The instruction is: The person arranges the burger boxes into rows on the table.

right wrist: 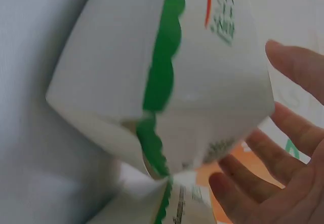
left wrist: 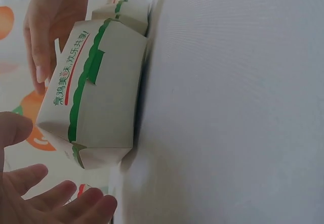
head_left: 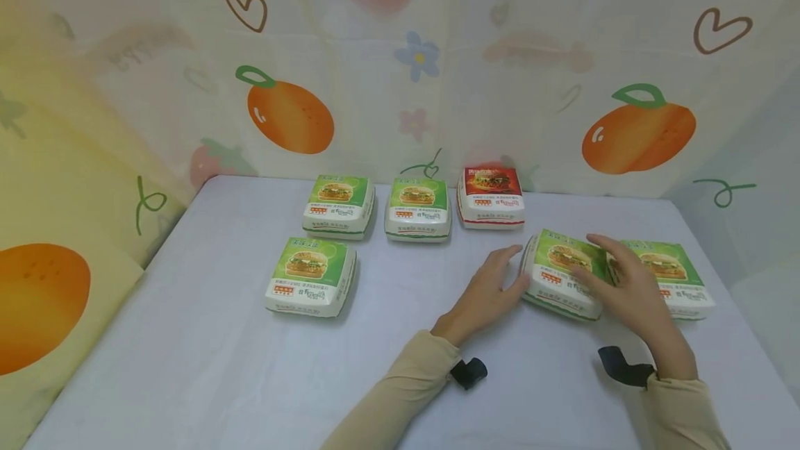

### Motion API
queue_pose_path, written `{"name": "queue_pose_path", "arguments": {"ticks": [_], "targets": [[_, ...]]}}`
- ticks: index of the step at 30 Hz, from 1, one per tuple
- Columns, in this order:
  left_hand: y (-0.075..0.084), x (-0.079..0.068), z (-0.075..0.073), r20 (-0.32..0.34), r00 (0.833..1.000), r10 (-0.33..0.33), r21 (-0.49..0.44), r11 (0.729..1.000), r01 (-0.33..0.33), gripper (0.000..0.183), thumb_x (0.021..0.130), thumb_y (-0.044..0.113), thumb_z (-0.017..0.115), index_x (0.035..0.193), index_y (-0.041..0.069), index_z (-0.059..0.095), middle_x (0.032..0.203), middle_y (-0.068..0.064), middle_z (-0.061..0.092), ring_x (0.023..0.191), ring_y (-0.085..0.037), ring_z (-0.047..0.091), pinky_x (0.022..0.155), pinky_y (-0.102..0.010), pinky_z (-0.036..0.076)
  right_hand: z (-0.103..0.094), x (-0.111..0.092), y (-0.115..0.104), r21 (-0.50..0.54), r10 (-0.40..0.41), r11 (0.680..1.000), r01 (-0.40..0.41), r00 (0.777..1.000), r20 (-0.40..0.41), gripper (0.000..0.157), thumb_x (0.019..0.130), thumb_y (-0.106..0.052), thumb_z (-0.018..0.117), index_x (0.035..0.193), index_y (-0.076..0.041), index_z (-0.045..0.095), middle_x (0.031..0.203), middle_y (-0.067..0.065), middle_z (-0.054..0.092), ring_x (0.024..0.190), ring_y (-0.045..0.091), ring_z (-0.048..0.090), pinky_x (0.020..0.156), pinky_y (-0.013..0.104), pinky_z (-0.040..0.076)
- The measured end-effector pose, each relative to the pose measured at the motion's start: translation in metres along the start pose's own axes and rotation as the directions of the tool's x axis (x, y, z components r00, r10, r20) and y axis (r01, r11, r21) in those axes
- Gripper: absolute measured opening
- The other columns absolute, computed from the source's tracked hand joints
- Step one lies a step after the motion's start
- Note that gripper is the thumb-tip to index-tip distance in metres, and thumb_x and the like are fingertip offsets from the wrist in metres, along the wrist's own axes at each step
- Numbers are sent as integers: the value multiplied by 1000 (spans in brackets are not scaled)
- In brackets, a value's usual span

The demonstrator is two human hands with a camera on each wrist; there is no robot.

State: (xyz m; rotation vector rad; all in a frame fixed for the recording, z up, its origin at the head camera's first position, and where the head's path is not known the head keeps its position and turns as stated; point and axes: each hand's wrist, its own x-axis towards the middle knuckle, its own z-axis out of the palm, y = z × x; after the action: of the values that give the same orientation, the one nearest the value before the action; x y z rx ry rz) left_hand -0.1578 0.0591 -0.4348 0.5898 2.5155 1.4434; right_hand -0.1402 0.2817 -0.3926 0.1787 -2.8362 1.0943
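Note:
A green-and-white burger box (head_left: 565,273), turned slightly askew, lies on the table between my two hands. My left hand (head_left: 484,294) is at its left side with fingers spread; in the left wrist view, fingers (left wrist: 61,196) show beside the box, apart from it. My right hand (head_left: 634,290) reaches over its right side, thumb above the front and fingers behind. In the right wrist view, its fingers (right wrist: 268,155) are loosely bent close to the box corner; whether they touch is unclear. Another green burger box (head_left: 671,273) stands right beside it, partly behind my right hand.
Two green burger boxes (head_left: 337,203) (head_left: 417,210) and a red one (head_left: 491,196) form a back row. Another green box (head_left: 310,276) sits in front at left. The white-covered table (head_left: 206,339) meets a fruit-patterned curtain (head_left: 375,75) behind.

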Motion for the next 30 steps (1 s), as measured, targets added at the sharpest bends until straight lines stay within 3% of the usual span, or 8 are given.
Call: {"name": "queue_pose_path", "arguments": {"ticks": [9, 16, 20, 24, 30], "targets": [[-4, 1, 4, 84, 996, 4, 23, 1000, -6, 57, 93, 46, 42, 143, 24, 26, 146, 4, 32, 136, -10, 29, 110, -30, 30, -3, 0, 5, 10, 38, 999, -40, 990, 135, 74, 85, -37, 62, 141, -1, 29, 143, 27, 29, 128, 48, 29, 94, 65, 31], [-6, 0, 3, 89, 996, 15, 35, 999, -19, 57, 93, 43, 45, 144, 22, 26, 145, 2, 34, 134, -9, 32, 109, -29, 32, 0, 0, 4, -3, 138, 990, -141, 968, 211, 88, 86, -46, 57, 145, 0, 10, 147, 31, 15, 124, 57, 28, 94, 67, 30], [-6, 0, 2, 85, 996, 12, 40, 999, -15, 57, 94, 41, 45, 143, 21, 27, 144, 1, 35, 133, -9, 33, 108, -28, 33, 2, 0, 3, -30, 181, 983, -179, 955, 234, 91, 86, -50, 54, 146, -1, 6, 147, 32, 12, 124, 58, 26, 94, 68, 30], [-5, -2, 0, 77, 997, -4, 50, 999, 0, 56, 94, 40, 46, 143, 19, 28, 143, 0, 37, 130, -8, 36, 105, -26, 35, 4, 1, 3, -38, 169, 986, -165, 957, 235, 88, 86, -50, 53, 145, -1, 10, 148, 30, 12, 123, 59, 28, 94, 67, 31], [-4, -6, -4, 67, 998, -10, 54, 999, 6, 56, 94, 38, 46, 143, 18, 28, 141, 0, 38, 117, -5, 43, 98, -22, 41, 8, 1, 3, 5, 84, 996, -87, 975, 206, 82, 87, -44, 56, 144, 0, 16, 147, 29, 18, 128, 52, 26, 94, 65, 33]]}}
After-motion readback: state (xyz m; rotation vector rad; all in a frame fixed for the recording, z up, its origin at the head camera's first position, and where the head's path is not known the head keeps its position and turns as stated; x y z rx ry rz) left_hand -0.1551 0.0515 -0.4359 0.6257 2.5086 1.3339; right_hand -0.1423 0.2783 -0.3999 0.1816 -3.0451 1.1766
